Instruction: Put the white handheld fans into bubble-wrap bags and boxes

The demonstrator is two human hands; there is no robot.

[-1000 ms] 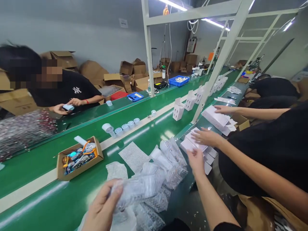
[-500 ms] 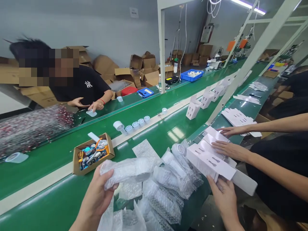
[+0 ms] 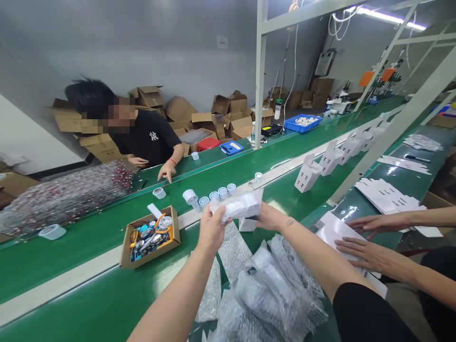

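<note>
My left hand (image 3: 213, 227) grips one end of a bubble-wrapped item (image 3: 240, 207), held above the green conveyor (image 3: 107, 299). Fingers of my right hand (image 3: 270, 217) are closed around a white box (image 3: 248, 224), which sits just below and behind the far end of the wrapped item. Part of this box is hidden by the wrap and my hand. Below my forearms lies a pile of bubble-wrapped items (image 3: 270, 294), with a flat bubble-wrap sheet (image 3: 233, 251) beside it.
An open carton of small tools (image 3: 151, 235) stands at the left. Round white parts (image 3: 213, 195) line the conveyor's middle strip; white boxes (image 3: 308, 175) stand farther right. A co-worker's hands (image 3: 370, 251) rest on flat cartons at right. Another person (image 3: 149, 142) works across the conveyor.
My left hand has carried the wrapped item forward and right. My right hand has left the co-worker's cartons and now holds a white box near the item. The view has shifted left.
</note>
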